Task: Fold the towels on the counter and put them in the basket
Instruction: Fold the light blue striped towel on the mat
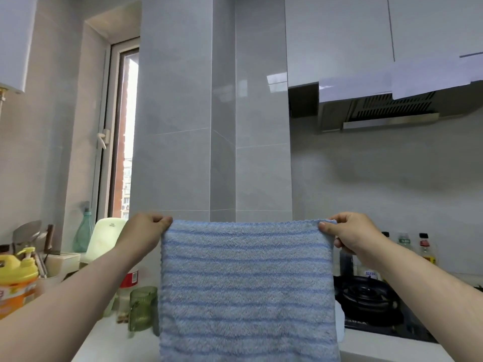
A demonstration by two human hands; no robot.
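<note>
A yellow pump bottle [16,276] is seen at the frame's eight o'clock, with a green glass mug [141,308] standing on the white counter [109,343] at about seven. The blue striped towel [245,291] is held up spread flat at six o'clock, hanging in front of the counter. Its top left corner is pinched by the left hand [146,228], fingers curled. Its top right corner is pinched between thumb and fingers of the right hand [350,235]. A black gas burner [366,296] is seen at four o'clock, and a range hood [386,111] at two.
</note>
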